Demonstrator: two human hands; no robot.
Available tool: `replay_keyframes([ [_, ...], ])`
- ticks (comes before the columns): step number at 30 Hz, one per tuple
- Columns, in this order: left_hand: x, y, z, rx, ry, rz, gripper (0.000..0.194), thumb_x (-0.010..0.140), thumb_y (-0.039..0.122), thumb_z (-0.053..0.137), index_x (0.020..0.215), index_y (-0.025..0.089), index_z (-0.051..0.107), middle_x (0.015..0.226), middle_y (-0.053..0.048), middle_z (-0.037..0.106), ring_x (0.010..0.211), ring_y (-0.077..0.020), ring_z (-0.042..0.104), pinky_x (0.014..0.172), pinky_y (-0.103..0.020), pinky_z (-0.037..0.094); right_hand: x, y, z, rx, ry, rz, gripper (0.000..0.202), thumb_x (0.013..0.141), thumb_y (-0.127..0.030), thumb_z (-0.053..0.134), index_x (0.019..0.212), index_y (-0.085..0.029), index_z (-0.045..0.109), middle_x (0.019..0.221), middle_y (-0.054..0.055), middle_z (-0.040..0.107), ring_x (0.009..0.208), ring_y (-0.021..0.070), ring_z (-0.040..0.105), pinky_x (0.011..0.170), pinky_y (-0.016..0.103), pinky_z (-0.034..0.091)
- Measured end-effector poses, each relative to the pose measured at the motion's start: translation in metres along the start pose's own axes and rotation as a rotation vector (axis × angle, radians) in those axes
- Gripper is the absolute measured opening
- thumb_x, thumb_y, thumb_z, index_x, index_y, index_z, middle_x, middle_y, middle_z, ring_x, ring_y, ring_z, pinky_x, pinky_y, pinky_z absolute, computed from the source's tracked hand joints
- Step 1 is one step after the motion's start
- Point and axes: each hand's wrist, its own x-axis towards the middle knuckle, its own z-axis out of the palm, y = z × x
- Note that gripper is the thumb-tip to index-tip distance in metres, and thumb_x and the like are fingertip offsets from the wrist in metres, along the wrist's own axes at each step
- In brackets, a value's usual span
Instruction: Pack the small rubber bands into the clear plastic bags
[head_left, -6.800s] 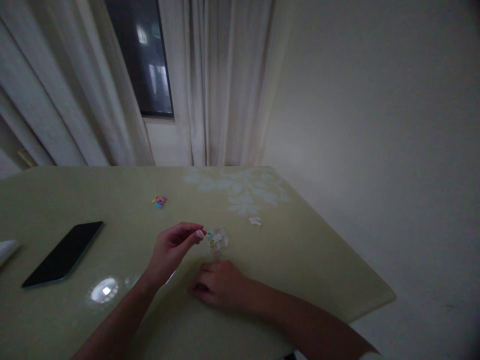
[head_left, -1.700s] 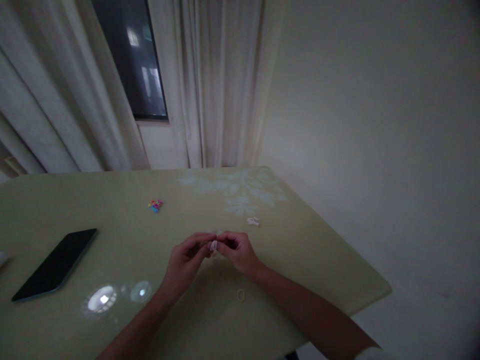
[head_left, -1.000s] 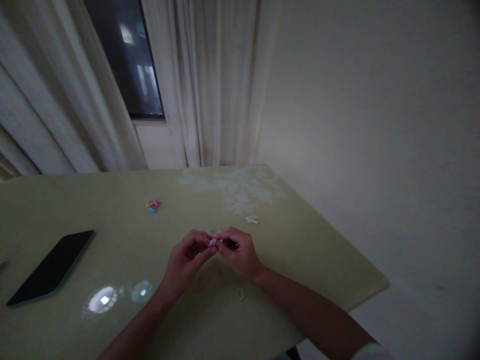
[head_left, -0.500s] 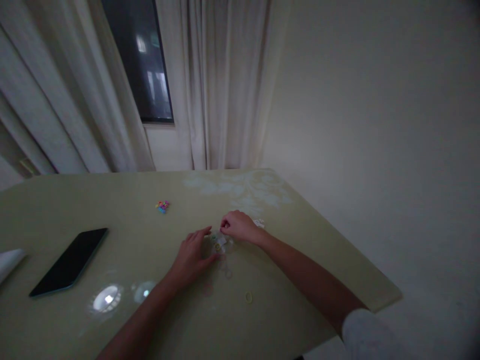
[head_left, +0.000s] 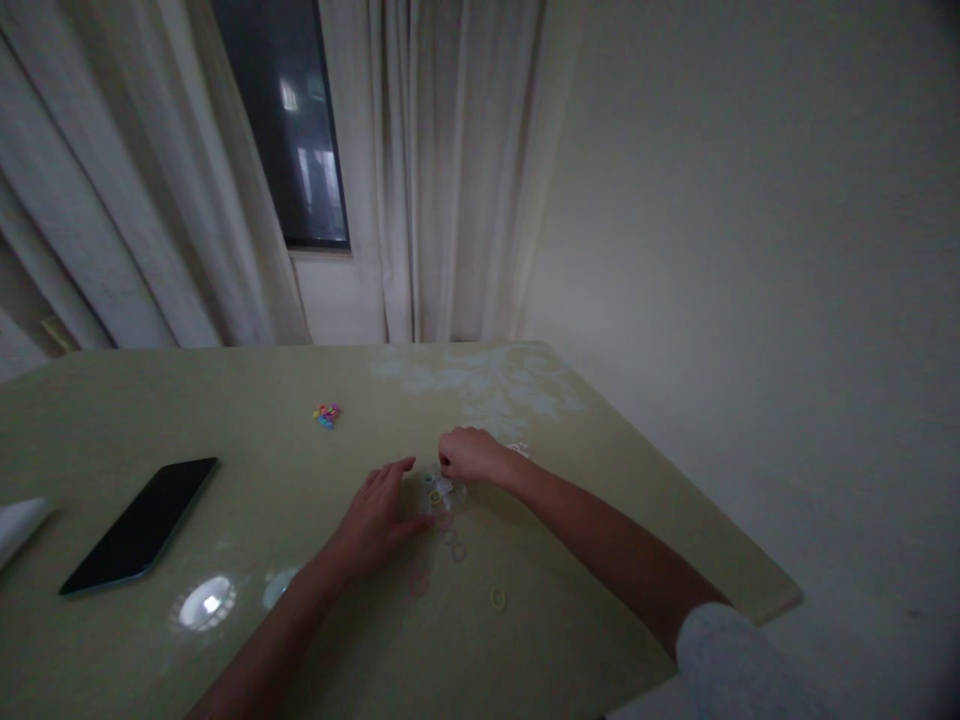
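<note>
Between my hands lies a small clear plastic bag or pouch [head_left: 444, 490] with little rings and a white bit in or on it; the exact form is hard to make out. My left hand [head_left: 382, 508] rests at its left side, thumb and fingers spread apart. Over its far right edge, my right hand [head_left: 471, 455] has its fingers curled together; what they pinch is hidden. A yellowish ring [head_left: 436, 497] shows in the bag. Several pale pink rings [head_left: 458, 552] lie on the table just nearer to me.
A lone yellow ring [head_left: 498, 599] lies closer to the front edge. Small white pieces [head_left: 519, 450] sit beyond my right wrist. A bright multicoloured heap of small pieces [head_left: 327, 415] is farther back. At left are a dark tablet [head_left: 142, 525] and a white object [head_left: 21, 525].
My left hand has drawn slightly left and down from the bag, showing more of the pink rings. My right hand's fingers have curled further in and turned downward.
</note>
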Motion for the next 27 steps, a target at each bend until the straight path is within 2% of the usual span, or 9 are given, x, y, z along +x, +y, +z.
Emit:
replay_keyframes([
  [1,0.000,0.001,-0.007,0.006,-0.023,-0.016,0.048,0.080,0.041,0.073,0.121,0.017,0.067,0.126,-0.018,0.073,0.117,-0.0359,0.066,0.098,-0.047,0.052,-0.004,0.001,0.000,0.000,0.024,0.009,0.021,0.086,-0.021,0.068,0.100,-0.018,0.082,0.101,0.016,0.079,0.090,0.0271,0.073,0.072,0.031,0.050],
  [3,-0.002,0.004,-0.020,0.011,-0.157,-0.064,0.023,0.085,0.038,0.063,0.097,0.020,0.071,0.099,-0.010,0.077,0.091,-0.0287,0.071,0.079,-0.037,0.053,-0.017,0.003,0.003,0.030,0.091,0.030,0.023,0.093,-0.025,0.063,0.104,-0.019,0.081,0.104,0.014,0.078,0.093,0.0253,0.072,0.074,0.030,0.049],
  [6,-0.005,0.014,-0.032,0.016,-0.360,-0.082,0.016,0.083,0.028,0.058,0.081,0.021,0.072,0.082,-0.005,0.075,0.077,-0.0234,0.069,0.070,-0.031,0.048,-0.046,0.005,0.016,0.190,0.164,-0.019,0.017,0.093,-0.029,0.067,0.102,-0.022,0.081,0.095,0.007,0.077,0.087,0.0203,0.068,0.071,0.026,0.043],
  [8,-0.009,0.021,-0.031,0.041,-0.420,-0.066,0.016,0.080,0.025,0.059,0.080,0.022,0.075,0.083,-0.005,0.075,0.078,-0.0232,0.069,0.070,-0.029,0.045,-0.067,0.004,0.029,0.296,0.076,-0.127,0.012,0.088,-0.028,0.073,0.095,-0.023,0.081,0.084,0.002,0.075,0.077,0.0173,0.065,0.066,0.025,0.038],
  [11,-0.014,0.025,-0.023,0.093,-0.467,-0.058,0.016,0.075,0.020,0.059,0.080,0.022,0.075,0.082,-0.004,0.074,0.078,-0.0233,0.068,0.068,-0.029,0.043,-0.088,-0.001,0.049,0.449,0.049,-0.179,0.012,0.086,-0.025,0.075,0.097,-0.023,0.081,0.081,0.000,0.073,0.072,0.0148,0.061,0.064,0.024,0.036],
  [14,-0.018,0.024,-0.017,0.097,-0.511,-0.063,0.017,0.075,0.018,0.056,0.080,0.021,0.072,0.083,-0.003,0.073,0.078,-0.0231,0.067,0.069,-0.029,0.043,-0.093,-0.007,0.060,0.520,0.096,-0.124,0.013,0.087,-0.024,0.074,0.098,-0.023,0.080,0.081,0.000,0.072,0.074,0.0152,0.060,0.067,0.024,0.037],
  [19,-0.024,0.021,-0.016,0.108,-0.515,-0.014,0.016,0.088,0.023,0.049,0.080,0.021,0.064,0.089,-0.006,0.070,0.080,-0.0242,0.064,0.070,-0.031,0.045,-0.091,-0.012,0.066,0.498,0.103,-0.085,0.011,0.087,-0.026,0.074,0.096,-0.021,0.078,0.089,0.002,0.075,0.079,0.0173,0.063,0.068,0.026,0.038],
  [24,-0.029,0.026,-0.017,0.071,-0.485,0.074,0.017,0.092,0.023,0.047,0.085,0.023,0.062,0.094,-0.009,0.070,0.087,-0.0271,0.065,0.082,-0.038,0.049,-0.095,-0.012,0.069,0.464,0.120,-0.078,0.013,0.090,-0.028,0.072,0.100,-0.021,0.075,0.096,0.004,0.076,0.085,0.0187,0.066,0.071,0.026,0.039],
  [27,-0.026,0.030,-0.018,0.035,-0.488,0.052,0.020,0.096,0.025,0.042,0.087,0.023,0.060,0.095,-0.009,0.071,0.086,-0.0255,0.065,0.081,-0.036,0.049,-0.095,-0.014,0.069,0.452,0.103,-0.068,0.012,0.091,-0.028,0.070,0.098,-0.021,0.075,0.095,0.004,0.076,0.083,0.0191,0.067,0.068,0.026,0.038],
])
